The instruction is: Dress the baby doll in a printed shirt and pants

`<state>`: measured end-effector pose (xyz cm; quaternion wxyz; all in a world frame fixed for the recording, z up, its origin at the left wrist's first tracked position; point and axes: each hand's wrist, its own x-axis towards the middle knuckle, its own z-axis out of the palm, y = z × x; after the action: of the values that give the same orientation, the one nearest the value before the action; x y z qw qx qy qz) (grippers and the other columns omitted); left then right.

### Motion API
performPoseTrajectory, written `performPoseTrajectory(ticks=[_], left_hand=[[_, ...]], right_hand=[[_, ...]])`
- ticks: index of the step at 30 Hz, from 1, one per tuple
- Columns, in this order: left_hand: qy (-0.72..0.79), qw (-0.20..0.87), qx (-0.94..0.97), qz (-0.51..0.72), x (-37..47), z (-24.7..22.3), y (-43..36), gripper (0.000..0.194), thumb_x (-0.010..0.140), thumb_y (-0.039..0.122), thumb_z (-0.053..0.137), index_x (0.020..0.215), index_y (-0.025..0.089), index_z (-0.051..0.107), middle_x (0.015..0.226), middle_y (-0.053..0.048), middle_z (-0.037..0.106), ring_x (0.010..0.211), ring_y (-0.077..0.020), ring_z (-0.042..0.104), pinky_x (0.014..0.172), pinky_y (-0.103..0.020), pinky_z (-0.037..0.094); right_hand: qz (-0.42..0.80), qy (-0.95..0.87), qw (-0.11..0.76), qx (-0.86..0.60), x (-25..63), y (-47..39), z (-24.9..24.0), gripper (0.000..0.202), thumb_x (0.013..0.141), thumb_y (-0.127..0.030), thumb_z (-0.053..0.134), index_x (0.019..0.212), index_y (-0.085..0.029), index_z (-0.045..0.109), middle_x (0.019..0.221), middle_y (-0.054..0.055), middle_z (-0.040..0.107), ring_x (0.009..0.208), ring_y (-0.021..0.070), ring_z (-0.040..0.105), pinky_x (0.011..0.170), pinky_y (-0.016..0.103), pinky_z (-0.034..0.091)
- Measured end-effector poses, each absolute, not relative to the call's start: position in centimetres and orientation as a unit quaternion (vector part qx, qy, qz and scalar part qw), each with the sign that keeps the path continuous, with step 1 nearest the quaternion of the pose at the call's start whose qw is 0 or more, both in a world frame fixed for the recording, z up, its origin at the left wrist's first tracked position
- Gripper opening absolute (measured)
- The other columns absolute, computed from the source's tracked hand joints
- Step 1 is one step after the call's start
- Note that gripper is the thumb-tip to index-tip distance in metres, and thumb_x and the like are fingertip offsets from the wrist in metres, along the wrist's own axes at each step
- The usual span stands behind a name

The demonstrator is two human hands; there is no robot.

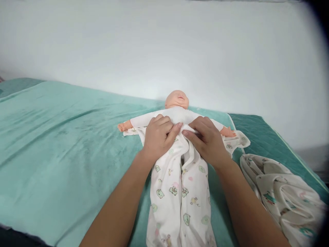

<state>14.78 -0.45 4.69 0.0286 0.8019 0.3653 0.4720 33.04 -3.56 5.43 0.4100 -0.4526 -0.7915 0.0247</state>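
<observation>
A baby doll (177, 99) lies on its back with both arms stretched out sideways and a white cloth body. White baby clothing (181, 192) with green and pink animal prints covers its lower half, the legs reaching toward me. At the doll's waist, my left hand (160, 135) grips the clothing's upper edge, fingers curled and thumb pointing inward. Across from it, my right hand (205, 139) pinches the same edge between thumb and fingers. More printed fabric (230, 145) is spread under the doll's arms. My hands hide part of its waist.
A crumpled white printed cloth (288, 195) lies at the right, close to my right forearm. Beneath everything is a light green blanket (64, 147), with a darker green quilted cover (252, 128) at the right. A white wall (154, 44) stands behind the doll's head.
</observation>
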Motion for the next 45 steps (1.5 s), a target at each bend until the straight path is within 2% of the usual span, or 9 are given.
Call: performPoseTrajectory(ticks=[4, 9, 13, 22, 26, 32, 39, 42, 45], left_hand=[[0.335, 0.056, 0.771, 0.539, 15.1, 5.0, -1.1, 0.048, 0.103, 0.034, 0.04, 0.058, 0.019, 0.03, 0.054, 0.003, 0.034, 0.056, -0.0116, 0.034, 0.062, -0.031, 0.031], [0.356, 0.116, 0.723, 0.581, 15.1, 5.2, -1.7, 0.049, 0.103, 0.042, 0.039, 0.061, 0.02, 0.027, 0.054, 0.005, 0.028, 0.051, -0.0099, 0.028, 0.056, -0.03, 0.025], [0.368, 0.22, 0.709, 0.56, 15.0, 5.7, -1.9, 0.049, 0.101, 0.048, 0.039, 0.063, 0.02, 0.027, 0.056, 0.004, 0.027, 0.054, -0.0096, 0.028, 0.054, -0.028, 0.026], [0.402, 0.371, 0.714, 0.436, 14.0, 7.3, -2.2, 0.052, 0.094, 0.058, 0.048, 0.063, 0.019, 0.033, 0.058, 0.004, 0.033, 0.056, -0.0097, 0.032, 0.053, -0.026, 0.028], [0.388, 0.337, 0.756, 0.404, 13.2, 7.5, -2.2, 0.047, 0.094, 0.052, 0.053, 0.064, 0.018, 0.041, 0.058, 0.004, 0.037, 0.058, -0.0095, 0.034, 0.055, -0.026, 0.029], [0.401, 0.273, 0.775, 0.405, 12.7, 7.4, -2.0, 0.046, 0.096, 0.046, 0.051, 0.062, 0.017, 0.038, 0.055, 0.005, 0.035, 0.055, -0.0086, 0.031, 0.053, -0.026, 0.025], [0.426, 0.249, 0.78, 0.385, 12.0, 7.6, -1.9, 0.048, 0.096, 0.046, 0.051, 0.06, 0.017, 0.039, 0.053, 0.005, 0.034, 0.054, -0.0083, 0.031, 0.053, -0.026, 0.026], [0.443, 0.281, 0.78, 0.341, 11.3, 7.8, -1.9, 0.046, 0.092, 0.053, 0.054, 0.064, 0.017, 0.051, 0.059, 0.003, 0.045, 0.057, -0.0097, 0.039, 0.052, -0.025, 0.028], [0.44, 0.326, 0.793, 0.266, 10.2, 8.2, -1.8, 0.037, 0.084, 0.058, 0.062, 0.083, 0.021, 0.067, 0.08, 0.001, 0.063, 0.07, -0.0137, 0.053, 0.055, -0.024, 0.035]], right_hand=[[0.035, -0.79, 0.444, -0.422, 32.8, -3.6, 5.3, 0.023, 0.098, -0.034, 0.057, 0.081, -0.022, 0.049, 0.08, 0.001, 0.051, 0.08, 0.0195, 0.045, 0.076, 0.036, 0.037], [0.065, -0.77, 0.467, -0.43, 32.6, -3.8, 5.2, 0.017, 0.097, -0.037, 0.059, 0.089, -0.023, 0.052, 0.081, 0.0, 0.053, 0.078, 0.019, 0.046, 0.074, 0.037, 0.038], [0.055, -0.784, 0.447, -0.426, 32.5, -3.9, 5.3, 0.013, 0.099, -0.035, 0.055, 0.094, -0.023, 0.055, 0.088, 0.002, 0.056, 0.086, 0.0205, 0.047, 0.08, 0.038, 0.038], [0.027, -0.801, 0.424, -0.421, 32.7, -3.7, 5.2, 0.03, 0.098, -0.041, 0.057, 0.077, -0.022, 0.047, 0.074, 0.0, 0.048, 0.077, 0.0188, 0.04, 0.074, 0.037, 0.033], [0.001, -0.806, 0.422, -0.414, 33.0, -3.5, 5.1, 0.039, 0.097, -0.044, 0.058, 0.07, -0.02, 0.041, 0.071, 0.0, 0.047, 0.075, 0.0181, 0.04, 0.073, 0.036, 0.032], [-0.017, -0.802, 0.432, -0.412, 33.3, -3.5, 4.9, 0.042, 0.1, -0.04, 0.052, 0.067, -0.02, 0.036, 0.066, -0.001, 0.043, 0.072, 0.017, 0.038, 0.073, 0.036, 0.031], [-0.022, -0.797, 0.403, -0.449, 33.9, -3.4, 4.7, 0.039, 0.102, -0.038, 0.046, 0.067, -0.02, 0.039, 0.063, -0.001, 0.043, 0.069, 0.0162, 0.04, 0.073, 0.036, 0.031], [-0.003, -0.801, 0.385, -0.459, 34.1, -3.2, 4.6, 0.038, 0.102, -0.039, 0.045, 0.069, -0.02, 0.043, 0.065, -0.001, 0.046, 0.07, 0.0163, 0.042, 0.073, 0.036, 0.032], [0.029, -0.811, 0.364, -0.457, 34.2, -3.2, 5.0, 0.037, 0.102, -0.044, 0.046, 0.073, -0.02, 0.047, 0.07, -0.001, 0.05, 0.071, 0.0165, 0.045, 0.074, 0.036, 0.033]])
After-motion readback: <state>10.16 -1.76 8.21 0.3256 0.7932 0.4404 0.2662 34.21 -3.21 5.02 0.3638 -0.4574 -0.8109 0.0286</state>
